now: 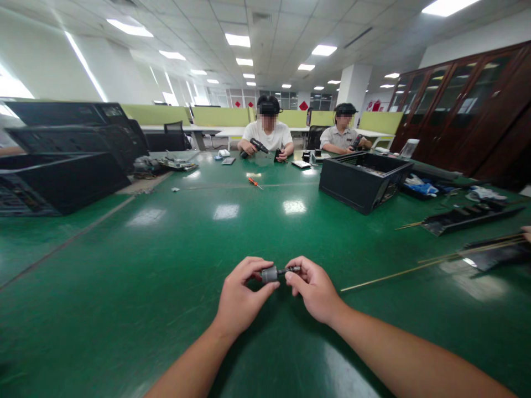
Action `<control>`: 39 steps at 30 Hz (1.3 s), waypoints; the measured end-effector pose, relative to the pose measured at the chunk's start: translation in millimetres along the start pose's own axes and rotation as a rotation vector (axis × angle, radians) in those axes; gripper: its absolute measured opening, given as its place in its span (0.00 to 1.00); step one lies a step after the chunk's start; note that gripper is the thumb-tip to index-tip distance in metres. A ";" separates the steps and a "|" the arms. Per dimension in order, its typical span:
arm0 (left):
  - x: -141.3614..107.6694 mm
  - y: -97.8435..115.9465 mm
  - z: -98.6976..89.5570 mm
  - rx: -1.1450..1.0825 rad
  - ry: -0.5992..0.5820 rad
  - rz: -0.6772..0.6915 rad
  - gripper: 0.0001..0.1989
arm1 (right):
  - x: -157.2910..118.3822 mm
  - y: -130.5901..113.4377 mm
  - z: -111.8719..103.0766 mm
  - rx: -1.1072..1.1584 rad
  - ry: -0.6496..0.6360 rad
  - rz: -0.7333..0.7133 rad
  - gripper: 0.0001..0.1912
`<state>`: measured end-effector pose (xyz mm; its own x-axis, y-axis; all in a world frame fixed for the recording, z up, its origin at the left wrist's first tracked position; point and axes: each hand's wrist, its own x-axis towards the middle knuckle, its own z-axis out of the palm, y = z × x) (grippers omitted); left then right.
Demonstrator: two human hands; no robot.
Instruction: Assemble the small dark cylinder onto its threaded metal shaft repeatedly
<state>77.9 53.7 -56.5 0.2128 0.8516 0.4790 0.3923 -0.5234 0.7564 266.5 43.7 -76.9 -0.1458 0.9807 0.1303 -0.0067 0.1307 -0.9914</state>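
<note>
Just above the green table top, in front of me, is a hole saw (pixel 269 275) with a short grey cylindrical cup and a thin dark shank (pixel 282 271) pointing right. My left hand (pixel 244 297) grips the cup between thumb and fingers. The thumb and fingertips of my right hand (pixel 311 288) pinch the shank near its far end. The piece lies roughly level between both hands. The cup's open face is hidden by my left fingers.
An orange screwdriver (pixel 254 183) lies on the green table (pixel 166 260). Black computer cases stand left (pixel 91 185) and right (pixel 348 185). Thin brass-coloured rods (pixel 381 280) lie to my right. Across the table, one person holds a power drill (pixel 259 146); another person (pixel 342 135) sits beside them.
</note>
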 end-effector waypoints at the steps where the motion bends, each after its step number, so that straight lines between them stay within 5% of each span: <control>1: -0.1 -0.3 0.1 -0.004 0.000 -0.004 0.14 | 0.0 0.0 0.1 0.005 0.000 -0.001 0.09; 39: 1.2 -2.4 -0.7 -0.090 0.035 -0.071 0.13 | 0.4 2.7 0.8 0.028 0.043 0.000 0.13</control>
<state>76.6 55.9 -57.4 0.1550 0.8861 0.4368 0.3229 -0.4633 0.8253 265.7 44.4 -79.6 -0.1026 0.9862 0.1299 -0.0342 0.1270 -0.9913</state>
